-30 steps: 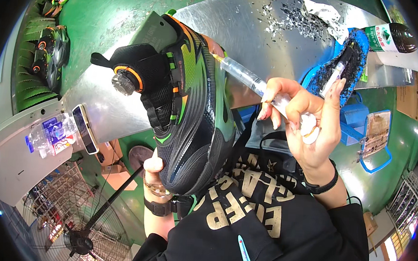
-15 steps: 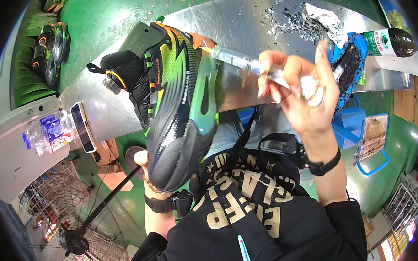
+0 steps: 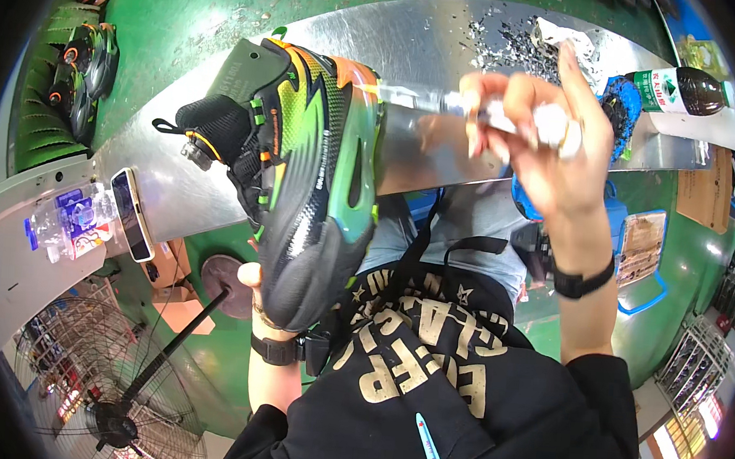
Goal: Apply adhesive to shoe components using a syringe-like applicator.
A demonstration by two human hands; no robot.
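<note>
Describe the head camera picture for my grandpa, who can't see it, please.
A person's right hand holds a clear syringe, its tip pointing at an orange patch on the black-and-green shoe held in the left hand. Beyond, small scraps lie on a shiny metal table.

Black short-sleeved top [image 3: 541,417], pale lettering [image 3: 414,369]; black wristbands [image 3: 583,284] just behind left grip [image 3: 252,278] and right grip [image 3: 555,144]; light-blue trousers [image 3: 499,273].

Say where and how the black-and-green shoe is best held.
I'd cup the shoe at its toe, coming from the wearer's side. The toe is rounded and points toward the wearer, while the syringe has its tip at the heel end, so that end should stay clear. The left hand is at the toe; its fingers are mostly hidden.
</note>
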